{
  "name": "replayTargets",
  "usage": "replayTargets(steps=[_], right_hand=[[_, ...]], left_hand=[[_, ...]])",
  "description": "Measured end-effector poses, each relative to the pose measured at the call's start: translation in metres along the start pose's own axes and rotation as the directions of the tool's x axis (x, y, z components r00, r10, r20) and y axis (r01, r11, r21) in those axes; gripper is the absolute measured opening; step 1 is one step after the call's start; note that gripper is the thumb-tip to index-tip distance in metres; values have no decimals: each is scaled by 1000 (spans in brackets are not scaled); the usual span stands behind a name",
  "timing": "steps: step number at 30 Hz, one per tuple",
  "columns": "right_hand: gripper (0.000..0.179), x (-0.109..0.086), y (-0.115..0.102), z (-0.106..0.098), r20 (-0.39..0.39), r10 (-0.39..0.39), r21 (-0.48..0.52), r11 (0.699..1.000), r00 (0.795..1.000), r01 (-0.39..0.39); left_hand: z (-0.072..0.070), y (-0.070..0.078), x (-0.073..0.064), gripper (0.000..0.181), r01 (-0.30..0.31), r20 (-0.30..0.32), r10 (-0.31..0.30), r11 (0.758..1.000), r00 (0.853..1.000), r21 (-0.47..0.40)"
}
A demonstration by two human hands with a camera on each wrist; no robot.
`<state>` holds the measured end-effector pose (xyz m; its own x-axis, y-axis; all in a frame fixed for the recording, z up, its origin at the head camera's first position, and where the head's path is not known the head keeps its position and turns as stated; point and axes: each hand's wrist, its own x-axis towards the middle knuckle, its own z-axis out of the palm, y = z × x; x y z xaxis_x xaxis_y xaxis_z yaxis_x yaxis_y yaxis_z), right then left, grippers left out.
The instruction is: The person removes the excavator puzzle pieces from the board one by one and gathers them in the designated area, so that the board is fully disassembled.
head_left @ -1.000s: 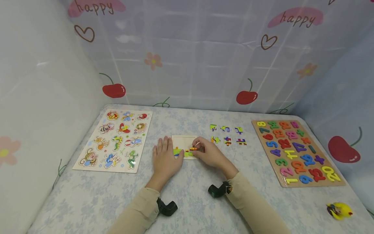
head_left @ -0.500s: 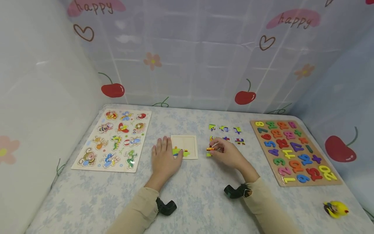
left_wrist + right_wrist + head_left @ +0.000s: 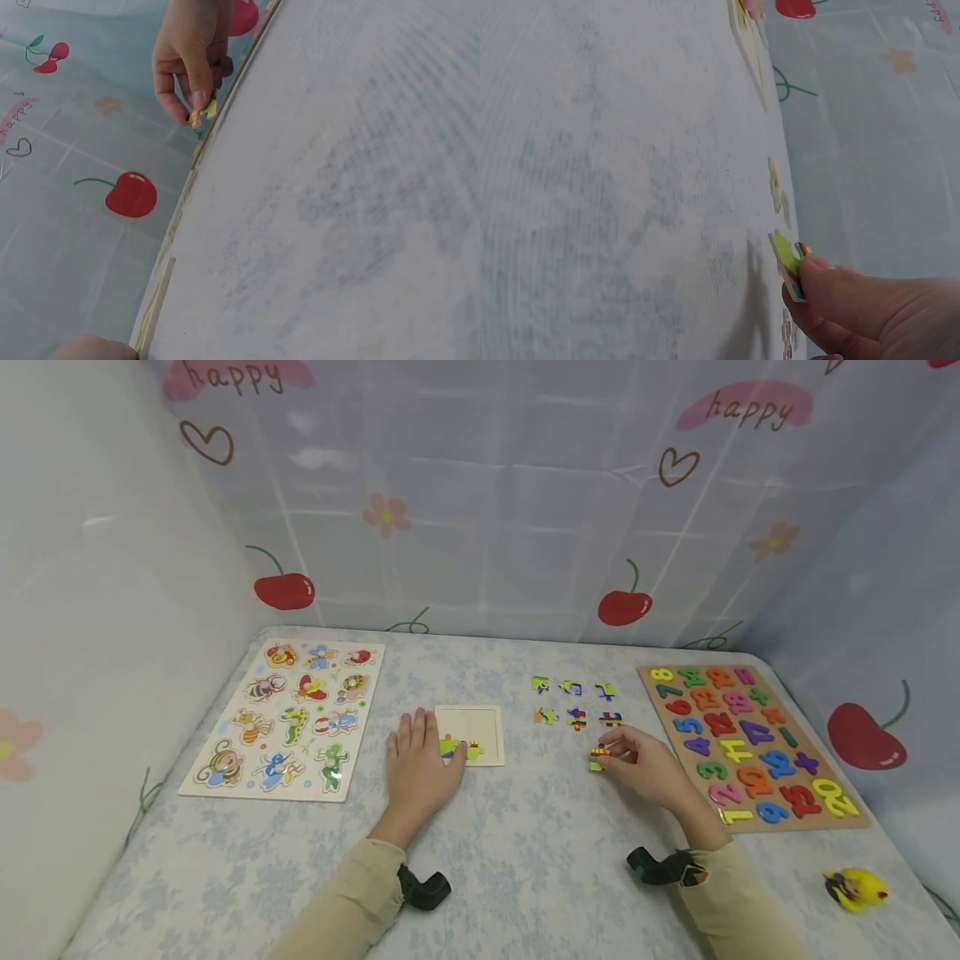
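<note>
My right hand pinches a jigsaw puzzle piece, green with a red and yellow part, between thumb and fingers. In the right wrist view the piece is held tilted, close over the tablecloth. The left hand lies with straight fingers along the left side of a small square wooden puzzle tray, its thumb over the tray's lower part. Joined green pieces line the bottom of the tray; the left hand partly hides them. Several loose jigsaw pieces lie in two rows right of the tray.
An insect picture board stands at the left of the table. To the right, beside my right forearm, lies a board of raised coloured numbers. A yellow toy duck is near the front right. Patterned curtains enclose the back and sides.
My right hand has moved right, away from the tray, carrying the puzzle piece out of it past the front of the loose pieces. The left hand has stayed at the tray.
</note>
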<state>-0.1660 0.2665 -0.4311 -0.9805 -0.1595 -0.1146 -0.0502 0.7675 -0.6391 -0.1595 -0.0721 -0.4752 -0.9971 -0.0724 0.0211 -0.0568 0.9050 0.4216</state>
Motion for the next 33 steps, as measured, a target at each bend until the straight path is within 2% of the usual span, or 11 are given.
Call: replayTargets(steps=[6, 21, 27, 33], right_hand=[[28, -4, 8, -9, -17, 60, -65, 996, 998, -61], [26, -3, 15, -16, -38, 89, -106, 990, 995, -93], [25, -3, 15, -16, -42, 96, -155, 983, 994, -102], [25, 0, 14, -19, -16, 118, -183, 976, 993, -119]], left_hand=[[-1, 0, -1, 85, -5, -15, 5, 1000, 1000, -4], [0, 0, 0, 85, 0, -6, 0, 1000, 1000, -11], [0, 0, 0, 86, -1, 5, 2, 1000, 1000, -9], [0, 0, 0, 85, -2, 0, 2, 1000, 1000, -7]])
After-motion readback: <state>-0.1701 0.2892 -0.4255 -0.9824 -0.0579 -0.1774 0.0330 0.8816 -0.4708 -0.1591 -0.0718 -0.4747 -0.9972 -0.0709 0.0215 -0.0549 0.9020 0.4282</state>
